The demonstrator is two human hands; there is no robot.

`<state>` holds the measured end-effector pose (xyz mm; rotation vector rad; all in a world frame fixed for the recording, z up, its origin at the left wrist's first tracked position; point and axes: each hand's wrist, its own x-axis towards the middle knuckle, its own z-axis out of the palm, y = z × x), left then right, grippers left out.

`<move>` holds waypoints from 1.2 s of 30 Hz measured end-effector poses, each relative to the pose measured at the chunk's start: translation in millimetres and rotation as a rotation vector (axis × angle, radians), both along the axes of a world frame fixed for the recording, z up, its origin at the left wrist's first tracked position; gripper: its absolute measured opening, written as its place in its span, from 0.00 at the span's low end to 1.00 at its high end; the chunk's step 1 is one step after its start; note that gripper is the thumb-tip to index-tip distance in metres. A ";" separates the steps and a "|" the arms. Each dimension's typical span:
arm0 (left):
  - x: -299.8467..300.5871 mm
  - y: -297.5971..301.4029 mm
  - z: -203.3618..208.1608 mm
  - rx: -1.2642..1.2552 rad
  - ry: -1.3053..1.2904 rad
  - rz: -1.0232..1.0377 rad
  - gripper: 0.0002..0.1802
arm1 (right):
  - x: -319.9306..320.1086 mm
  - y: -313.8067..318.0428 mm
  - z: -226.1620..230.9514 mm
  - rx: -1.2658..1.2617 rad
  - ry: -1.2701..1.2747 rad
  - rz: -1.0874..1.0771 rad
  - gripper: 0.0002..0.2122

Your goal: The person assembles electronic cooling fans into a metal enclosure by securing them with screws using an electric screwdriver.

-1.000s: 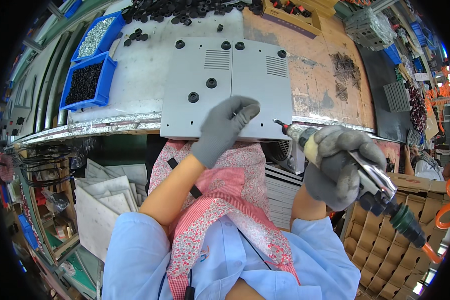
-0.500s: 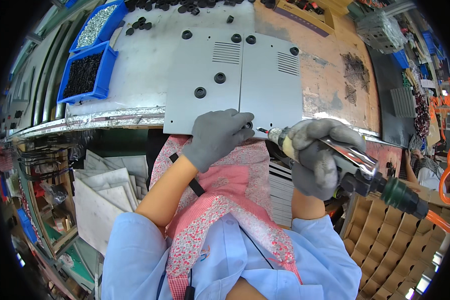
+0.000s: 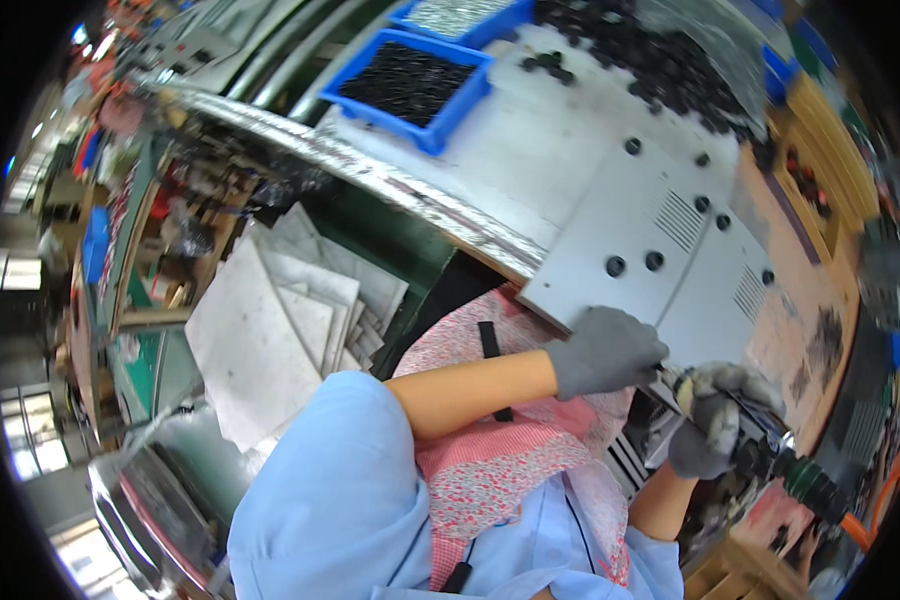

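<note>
Two grey metal panels, a left panel [image 3: 580, 232] and a right panel [image 3: 715, 312], lie side by side at the front edge of the table [image 3: 530, 185], a narrow seam between them. The left panel carries four round black pieces [image 3: 615, 266] and the right panel two, and each has a slotted vent toward its far edge. The left hand [image 3: 610, 352], in a grey glove, is at the panels' front edge near the seam, its fingers bent and drawn together; whether they pinch anything cannot be told. The right hand [image 3: 718, 415], gloved too, has its fingers wrapped around a power driver [image 3: 770, 455], whose tip points at the left fingertips, just beside them. An orange hose [image 3: 854, 529] leads from the driver's rear end. Near the table's front edge, left of the panels, stands a blue bin [image 3: 462, 108] of thin black parts [image 3: 405, 82], with another blue bin [image 3: 515, 17] of silvery parts behind it. A heap of black pieces [image 3: 670, 75] covers part of the table's far edge.
</note>
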<state>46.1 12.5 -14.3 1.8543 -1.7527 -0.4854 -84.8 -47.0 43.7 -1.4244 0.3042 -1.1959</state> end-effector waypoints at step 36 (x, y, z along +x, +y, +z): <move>2.4 28.4 16.6 0.268 1.777 0.040 0.21 | -5.0 33.7 48.3 -0.270 -0.211 -0.012 0.21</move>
